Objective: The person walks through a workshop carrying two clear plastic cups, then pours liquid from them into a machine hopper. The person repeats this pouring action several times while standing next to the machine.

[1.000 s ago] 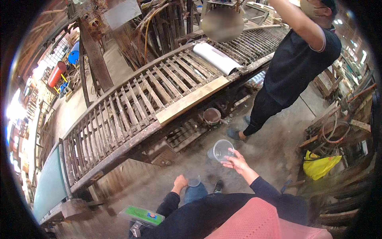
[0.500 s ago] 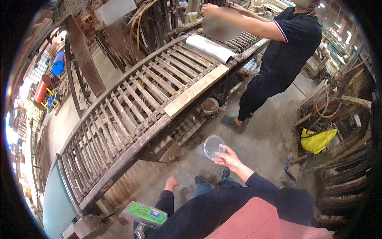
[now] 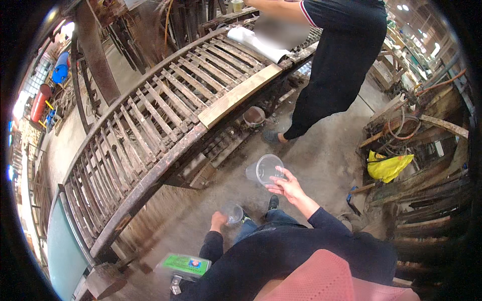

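In the head view, we are clamping the right hand on the right side of a clear cup, which is lying tilted to the fingers' left, its long axis pointing base-leftward. Lower down, our left hand is gripping a second cup, just right of its partly hidden fingers.

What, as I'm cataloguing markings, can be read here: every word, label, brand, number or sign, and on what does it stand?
No text is legible enough to quote.
Green card in a clear holder: small dark print, too blurred to read.
Yellow bag: any print is too small and creased to read.
Clear cup in the right hand and second cup in the left hand: no print discernible.
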{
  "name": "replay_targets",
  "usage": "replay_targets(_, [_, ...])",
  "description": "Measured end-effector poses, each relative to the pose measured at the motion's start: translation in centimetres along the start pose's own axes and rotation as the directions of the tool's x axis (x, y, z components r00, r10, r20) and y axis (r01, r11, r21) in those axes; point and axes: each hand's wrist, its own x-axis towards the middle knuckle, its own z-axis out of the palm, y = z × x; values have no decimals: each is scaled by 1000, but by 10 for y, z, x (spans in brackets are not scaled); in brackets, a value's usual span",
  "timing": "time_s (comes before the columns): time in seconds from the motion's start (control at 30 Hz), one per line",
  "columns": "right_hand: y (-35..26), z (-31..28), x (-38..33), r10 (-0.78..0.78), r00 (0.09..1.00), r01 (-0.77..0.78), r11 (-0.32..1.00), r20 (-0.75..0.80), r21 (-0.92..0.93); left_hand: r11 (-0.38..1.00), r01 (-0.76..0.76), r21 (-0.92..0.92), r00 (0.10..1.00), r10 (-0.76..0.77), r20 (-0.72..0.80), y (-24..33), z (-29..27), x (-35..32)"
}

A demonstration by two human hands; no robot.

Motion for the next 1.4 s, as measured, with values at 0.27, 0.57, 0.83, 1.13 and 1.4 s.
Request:
replay_targets(0.27, [8,-24,-16,-50,996,54,998,-74,45,962,110,-249,979,-149,-143,11,21,-16])
replay_targets(0.57, [19,-10,-11,-85,995,91,988,-56,125,934,-148,324,987,117,113,-3,23,-3])
replay_targets(0.83, [28,4,-5,-59,996,51,992,69,114,983,-89,160,982,113,-149,1,2,-5])
replay_targets(1.13, [24,11,5,135,957,-95,982,257,-161,819,155,-553,883,-366,-295,-35,59,-60])
replay_targets(1.4, [12,36,33,256,890,-110,924,378,-366,550,336,-764,632,-733,-250,-46,143,-135])
